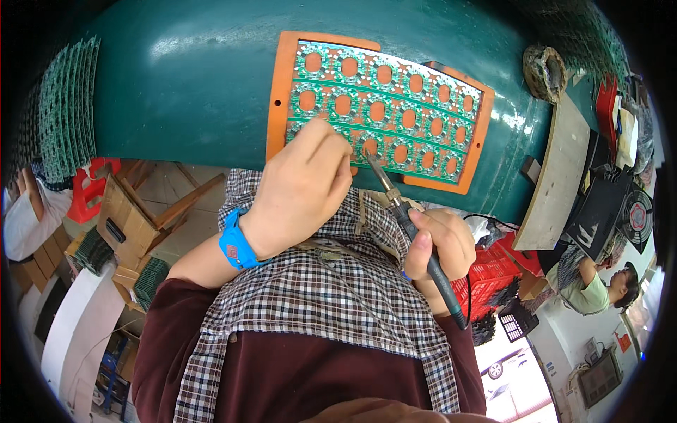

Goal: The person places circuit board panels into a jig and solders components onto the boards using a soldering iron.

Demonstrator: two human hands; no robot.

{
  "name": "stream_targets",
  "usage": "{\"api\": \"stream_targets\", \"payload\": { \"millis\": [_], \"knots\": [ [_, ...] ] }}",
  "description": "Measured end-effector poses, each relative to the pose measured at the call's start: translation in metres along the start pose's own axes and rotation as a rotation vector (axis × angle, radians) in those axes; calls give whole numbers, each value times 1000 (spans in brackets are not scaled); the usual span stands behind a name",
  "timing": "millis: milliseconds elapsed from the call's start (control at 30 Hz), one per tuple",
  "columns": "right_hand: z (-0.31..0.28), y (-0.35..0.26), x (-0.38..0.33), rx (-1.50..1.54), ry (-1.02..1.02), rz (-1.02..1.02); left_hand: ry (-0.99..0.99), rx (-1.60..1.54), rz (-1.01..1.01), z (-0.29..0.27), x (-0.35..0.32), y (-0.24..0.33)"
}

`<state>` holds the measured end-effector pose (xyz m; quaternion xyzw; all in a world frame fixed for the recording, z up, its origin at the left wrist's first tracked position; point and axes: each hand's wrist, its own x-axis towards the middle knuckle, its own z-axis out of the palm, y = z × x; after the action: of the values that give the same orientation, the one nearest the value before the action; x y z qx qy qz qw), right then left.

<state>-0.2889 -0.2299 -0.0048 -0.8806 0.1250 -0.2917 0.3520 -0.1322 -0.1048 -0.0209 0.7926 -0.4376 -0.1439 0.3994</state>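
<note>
An orange frame (280,84) lies on the green table and holds a panel of green circuit boards (360,92) in three rows, each board with a round opening. In my right hand (446,243) is a soldering iron (443,287), gripped like a pen by its dark handle. Its metal tip points up-left and reaches the nearest row, close to one opening. My left hand (303,185) is over the near left part of the panel, thumb and fingers pinched together. Whatever sits between those fingertips is hidden by the hand, which also covers several boards.
Stacked green circuit boards (68,106) stand at the table's left end. To the right are a round, crusted holder (544,72), a wooden plank (556,176) and a black fan (637,215). A red crate (486,278) sits below. Another person (591,287) is at far right.
</note>
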Motion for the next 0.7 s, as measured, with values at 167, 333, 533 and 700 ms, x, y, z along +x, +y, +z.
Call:
{"api": "stream_targets", "payload": {
  "millis": [167,333,533,700],
  "knots": [
    [1,1,1,-39,-39,-4,-25,23,59,-2,-1,0],
    [0,5,-5,13,14,9,-99,92,55,-11,1,4],
    [8,5,17,-32,64,58,125,100,46,-3,20,-6],
    [10,4,25,-33,-4,58,81,110,39,-5,21,-7]
  ]
}}
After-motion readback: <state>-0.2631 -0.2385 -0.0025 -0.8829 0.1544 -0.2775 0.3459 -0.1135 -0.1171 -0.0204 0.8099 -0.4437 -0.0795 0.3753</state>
